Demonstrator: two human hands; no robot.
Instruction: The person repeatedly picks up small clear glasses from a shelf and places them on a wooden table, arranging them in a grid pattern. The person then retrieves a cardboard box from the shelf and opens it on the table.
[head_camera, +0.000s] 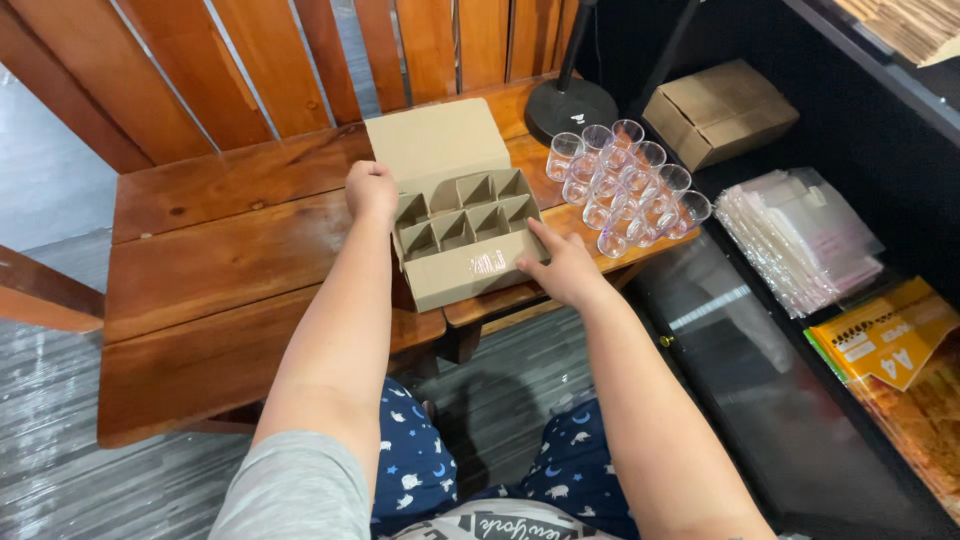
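Wooden slatted surface (220, 260), dark red-brown, carries everything the hands work on. On it sits an open cardboard box (462, 238) with a divider grid of empty cells, lid flap tipped up and back, near the surface's front edge. Left hand (371, 190) is clenched, knuckles up, at the box's back left corner, touching the rim where the flap meets the grid; whether it pinches cardboard, cannot tell. Right hand (562, 268) lies against the box's right front corner, fingers (537, 236) stretched along the right wall, pressing it, nothing grasped. Box sits between the two hands. Just right of the right fingers, a cluster of clear small glasses (625, 185) stands upright on the surface, close-packed, apart from the box. Behind the glasses, a black round lamp base (570, 108). Further right, off the surface, a closed brown carton (720, 112), a stack of clear plastic bags (795, 235), and a yellow paper pack (885, 335).
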